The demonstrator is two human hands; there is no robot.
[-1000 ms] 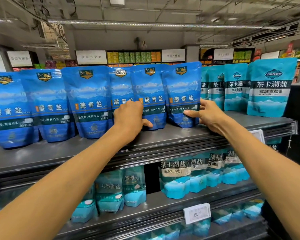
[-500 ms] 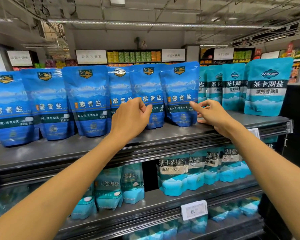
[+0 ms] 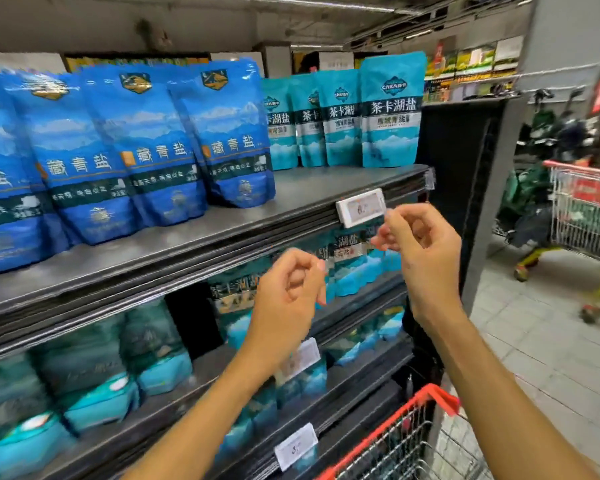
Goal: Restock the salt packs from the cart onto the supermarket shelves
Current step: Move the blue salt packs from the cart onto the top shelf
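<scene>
- Both hands hold nothing: your left hand (image 3: 288,289) and right hand (image 3: 420,247) hang in front of the shelf edge with fingers loosely curled, clear of every pack.
- Blue salt packs (image 3: 146,150) stand upright in a tight row on the top shelf (image 3: 312,188), overlapping one another. The rightmost blue pack (image 3: 232,133) stands forward of the teal salt packs (image 3: 388,112), which sit at the back right of the same shelf.
- Risk: these pouches look soft and lean on each other. If you push a new pack into the row from the front, the neighbours may tip or slide off the shelf lip.
- Risk: the price tag (image 3: 359,207) clipped to the shelf edge sits just beside your right hand. A careless swing toward the cart could knock it loose.
- Red cart (image 3: 413,427) stands at lower right, close against the shelving. Its contents are not visible, so I cannot tell whether packs remain in it.
- Risk: the view is blurred. Reaching down without looking may catch your forearm on the cart rim or the lower shelf tags (image 3: 295,445).
- Risk: another trolley (image 3: 586,209) stands in the aisle to the right. Stepping back could bring you into it.
- Judgement: the next step appears to be fetching more packs; place teal with teal and blue with blue to avoid mixed facings.
</scene>
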